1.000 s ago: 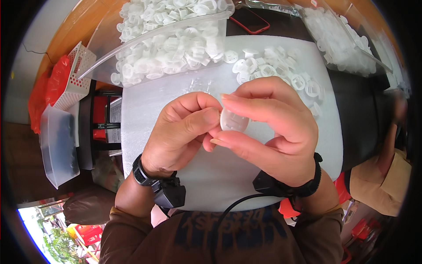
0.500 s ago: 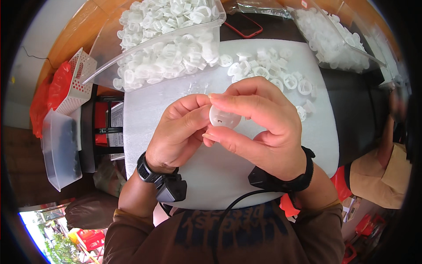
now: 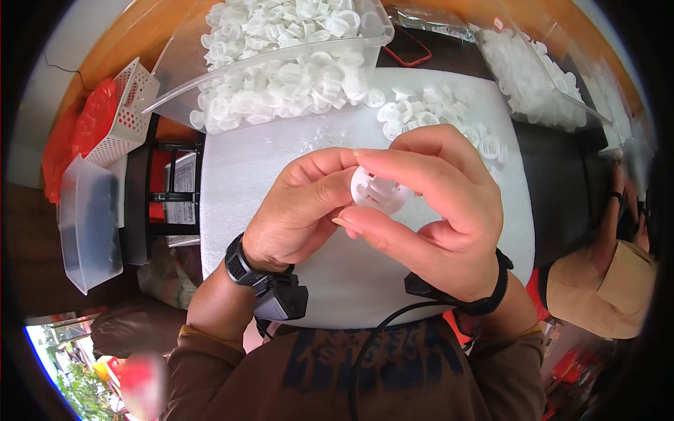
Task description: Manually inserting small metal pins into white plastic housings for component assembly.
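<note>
Above the middle of a white foam sheet (image 3: 235, 175), both hands meet at one small round white plastic part (image 3: 380, 194), cap-like with slots on its face. My left hand (image 3: 298, 207) pinches its left edge between thumb and bent fingers. Around the upper and right side curves my right hand (image 3: 449, 210), its index fingertip at the top and its thumb along the lower edge. My fingers hide the back of the part. Beyond the hands lies a loose pile of similar white parts (image 3: 425, 109).
At the back left stands a clear tub (image 3: 168, 98) heaped with white parts; another clear bin (image 3: 544, 84) of parts is at the back right. A red-edged phone (image 3: 414, 56) lies between them. A white perforated basket (image 3: 130, 116) and a translucent box (image 3: 90, 224) sit left.
The white part has turned between my fingers, so its slotted face shows more. Both hands appear slightly further right in the picture, as the view has shifted.
</note>
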Action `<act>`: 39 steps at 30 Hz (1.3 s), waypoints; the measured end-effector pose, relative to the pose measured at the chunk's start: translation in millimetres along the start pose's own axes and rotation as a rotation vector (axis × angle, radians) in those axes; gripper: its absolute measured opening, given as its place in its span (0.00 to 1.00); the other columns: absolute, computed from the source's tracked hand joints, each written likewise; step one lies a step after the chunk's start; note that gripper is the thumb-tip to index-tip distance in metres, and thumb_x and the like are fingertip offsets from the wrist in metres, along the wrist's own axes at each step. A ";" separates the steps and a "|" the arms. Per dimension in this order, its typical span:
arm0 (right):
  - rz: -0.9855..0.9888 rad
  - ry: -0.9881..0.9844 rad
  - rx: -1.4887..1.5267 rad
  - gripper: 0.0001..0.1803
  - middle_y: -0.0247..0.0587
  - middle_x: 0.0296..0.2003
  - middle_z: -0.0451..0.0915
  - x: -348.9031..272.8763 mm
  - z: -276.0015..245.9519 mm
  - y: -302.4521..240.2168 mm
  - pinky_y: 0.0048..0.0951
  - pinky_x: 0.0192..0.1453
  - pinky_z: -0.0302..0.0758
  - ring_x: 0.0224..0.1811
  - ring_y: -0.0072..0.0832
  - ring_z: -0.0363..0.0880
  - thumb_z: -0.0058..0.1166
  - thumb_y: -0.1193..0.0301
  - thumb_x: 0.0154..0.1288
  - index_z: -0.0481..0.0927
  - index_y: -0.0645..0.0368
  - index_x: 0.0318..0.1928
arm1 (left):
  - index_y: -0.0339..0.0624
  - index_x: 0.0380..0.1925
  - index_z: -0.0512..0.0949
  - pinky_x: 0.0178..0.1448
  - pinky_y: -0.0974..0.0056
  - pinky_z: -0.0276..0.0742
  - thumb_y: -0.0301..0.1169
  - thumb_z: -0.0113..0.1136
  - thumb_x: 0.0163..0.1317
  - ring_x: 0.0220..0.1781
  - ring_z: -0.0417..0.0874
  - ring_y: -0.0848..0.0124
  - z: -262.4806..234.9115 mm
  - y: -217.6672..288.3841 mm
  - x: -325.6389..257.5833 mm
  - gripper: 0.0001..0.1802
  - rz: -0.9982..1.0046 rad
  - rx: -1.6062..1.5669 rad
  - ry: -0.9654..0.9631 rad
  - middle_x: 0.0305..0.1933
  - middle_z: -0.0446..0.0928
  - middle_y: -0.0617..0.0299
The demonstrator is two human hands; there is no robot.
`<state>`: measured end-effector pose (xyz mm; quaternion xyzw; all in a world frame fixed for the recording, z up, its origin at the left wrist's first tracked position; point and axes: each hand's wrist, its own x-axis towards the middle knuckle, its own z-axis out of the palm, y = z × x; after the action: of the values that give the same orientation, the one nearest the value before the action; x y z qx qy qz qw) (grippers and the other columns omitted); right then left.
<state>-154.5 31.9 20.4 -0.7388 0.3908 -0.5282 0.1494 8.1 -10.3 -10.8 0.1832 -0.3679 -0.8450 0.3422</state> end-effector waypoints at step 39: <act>0.432 -0.313 -0.656 0.14 0.46 0.40 0.74 -56.2 -80.0 42.4 0.31 0.46 0.67 0.42 0.42 0.71 0.56 0.74 0.50 0.75 0.65 0.39 | 0.36 0.33 0.75 0.34 0.73 0.66 0.22 0.54 0.54 0.28 0.70 0.78 -5.0 20.6 -20.5 0.05 0.161 1.291 0.218 0.28 0.73 0.65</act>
<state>-251.7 61.0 -12.0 -0.7196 0.6567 -0.2141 0.0713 34.3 -8.5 2.4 0.4080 -0.7766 -0.4030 0.2609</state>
